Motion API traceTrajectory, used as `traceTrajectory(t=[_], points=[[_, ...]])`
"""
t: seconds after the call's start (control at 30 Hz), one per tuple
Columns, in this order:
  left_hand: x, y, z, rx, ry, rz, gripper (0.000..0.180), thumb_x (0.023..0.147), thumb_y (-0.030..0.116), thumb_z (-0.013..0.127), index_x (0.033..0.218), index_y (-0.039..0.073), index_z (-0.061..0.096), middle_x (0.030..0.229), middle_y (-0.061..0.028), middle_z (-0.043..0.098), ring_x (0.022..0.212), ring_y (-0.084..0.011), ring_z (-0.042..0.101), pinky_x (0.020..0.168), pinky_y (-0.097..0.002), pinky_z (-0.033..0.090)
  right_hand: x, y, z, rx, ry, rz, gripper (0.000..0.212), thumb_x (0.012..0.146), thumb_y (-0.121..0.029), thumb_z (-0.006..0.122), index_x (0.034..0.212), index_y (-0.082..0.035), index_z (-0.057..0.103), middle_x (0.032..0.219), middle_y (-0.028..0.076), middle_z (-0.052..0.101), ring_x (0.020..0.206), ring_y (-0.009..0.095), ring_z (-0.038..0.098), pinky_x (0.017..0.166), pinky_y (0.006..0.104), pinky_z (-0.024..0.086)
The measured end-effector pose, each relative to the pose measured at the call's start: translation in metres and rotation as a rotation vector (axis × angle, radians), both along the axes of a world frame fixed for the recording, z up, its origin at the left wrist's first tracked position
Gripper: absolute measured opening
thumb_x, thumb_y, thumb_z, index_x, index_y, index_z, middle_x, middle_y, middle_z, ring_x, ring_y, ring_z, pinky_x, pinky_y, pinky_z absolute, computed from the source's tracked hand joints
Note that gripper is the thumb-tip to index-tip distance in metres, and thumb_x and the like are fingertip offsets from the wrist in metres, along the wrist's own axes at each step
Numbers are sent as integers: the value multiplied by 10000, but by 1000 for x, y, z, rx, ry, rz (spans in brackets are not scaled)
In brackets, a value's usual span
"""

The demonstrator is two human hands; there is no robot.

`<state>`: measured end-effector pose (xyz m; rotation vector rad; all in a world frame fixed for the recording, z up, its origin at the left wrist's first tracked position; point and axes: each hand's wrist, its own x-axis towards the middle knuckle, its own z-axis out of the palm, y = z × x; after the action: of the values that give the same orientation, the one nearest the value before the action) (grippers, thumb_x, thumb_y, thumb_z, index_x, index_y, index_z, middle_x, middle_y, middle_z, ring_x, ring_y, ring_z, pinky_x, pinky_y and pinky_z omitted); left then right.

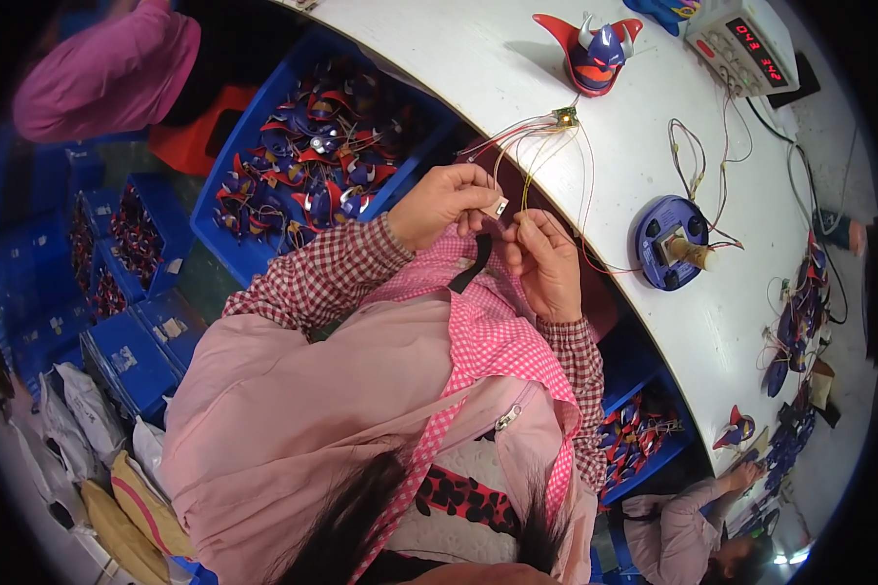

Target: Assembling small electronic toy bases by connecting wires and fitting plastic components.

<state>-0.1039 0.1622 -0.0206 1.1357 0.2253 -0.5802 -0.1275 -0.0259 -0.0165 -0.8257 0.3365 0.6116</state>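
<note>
My left hand pinches a small pale block with a dark slot between thumb and fingers. Close beside it, my right hand is closed on the end of thin yellow wires. These wires run up to a small lit circuit board lying on the white table. Red and white wires spread from the same board, one long red one reaching a round purple toy part. Beyond the board stands a purple toy head with silver horns and a red collar.
A blue bin full of similar toy heads stands at my left, another blue bin at lower right. A power supply with cables sits on the white table. A co-worker's pink sleeve and another person are nearby.
</note>
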Motion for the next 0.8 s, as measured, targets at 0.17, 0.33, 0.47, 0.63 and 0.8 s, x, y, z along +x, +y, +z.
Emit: traceTrajectory(t=[0.17,0.33,0.47,0.63,0.8], points=[[2,-3,3,57,-47,-13,103,874,112,579,886,10,572,730,-27,601,544,-46,531,443,-156,406,-3,1,3,-156,-142,62,176,910,-127,558,1031,-1,538,809,68,612,561,85,520,495,183,421],[2,-8,7,149,-118,-23,111,874,119,580,853,12,557,711,-31,596,523,-53,523,431,-163,398,-3,13,14,-701,-541,39,115,886,-76,576,960,12,566,782,51,596,574,77,526,504,196,420],[-1,-10,5,190,-122,-34,131,880,129,575,824,15,546,686,-32,589,507,-56,516,419,-168,390,-4,16,5,-933,-803,-8,98,848,-41,613,921,16,581,760,61,579,592,95,544,524,220,434],[-2,-11,5,209,-143,-55,146,889,134,566,804,20,537,671,-30,583,502,-55,513,410,-169,382,-4,16,4,-1011,-954,-55,138,801,-16,649,915,16,578,742,99,553,596,159,566,536,257,453],[-2,-12,3,190,-130,-49,144,893,133,563,801,25,535,669,-26,583,494,-54,511,400,-163,376,-1,15,3,-1032,-1021,-47,135,794,-10,645,907,12,576,742,119,543,596,214,577,529,273,454]])
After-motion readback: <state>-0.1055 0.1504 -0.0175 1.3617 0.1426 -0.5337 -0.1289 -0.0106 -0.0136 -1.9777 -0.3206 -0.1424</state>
